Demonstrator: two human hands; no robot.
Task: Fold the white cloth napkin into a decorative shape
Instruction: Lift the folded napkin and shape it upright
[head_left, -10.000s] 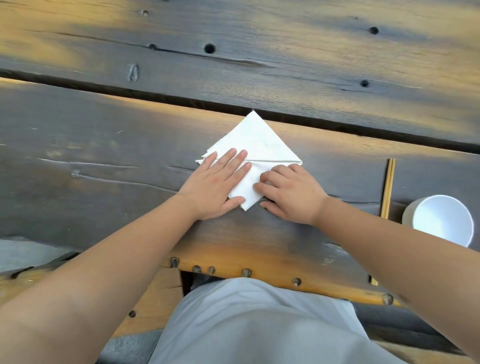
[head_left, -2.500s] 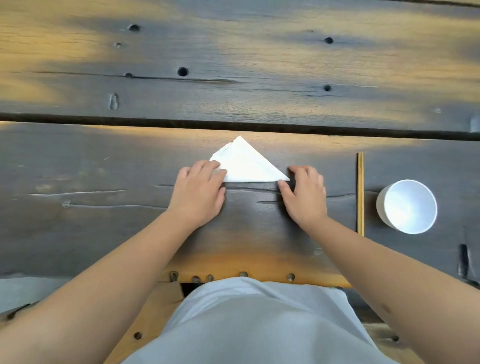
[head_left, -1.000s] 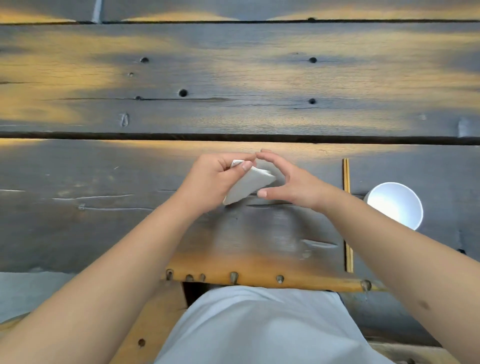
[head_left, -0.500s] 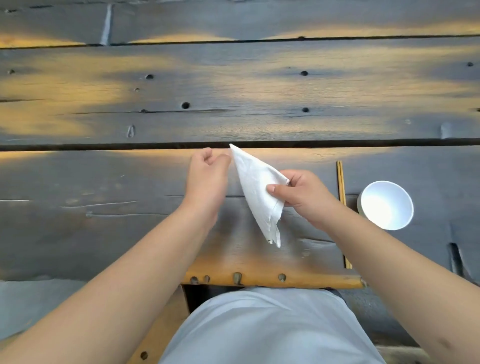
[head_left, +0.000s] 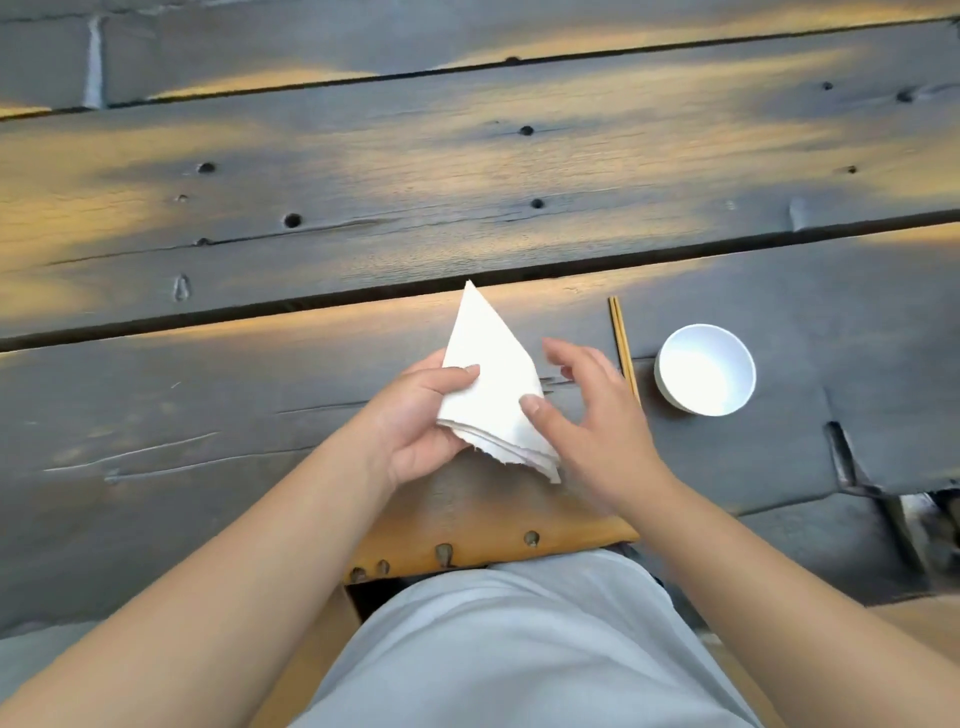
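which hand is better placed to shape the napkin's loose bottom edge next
Probably the right hand: only its thumb rests on the napkin, fingers free. The left hand is gripping it.

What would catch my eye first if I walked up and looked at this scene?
The white napkin, folded into a pointed triangle, held up at the centre between the left hand and right hand. Next, the white bowl to the right, beside a pair of chopsticks, all on a dark weathered plank table.

White bowl (head_left: 705, 369) rt of chopsticks (head_left: 622, 346), on wood table (head_left: 363, 171).
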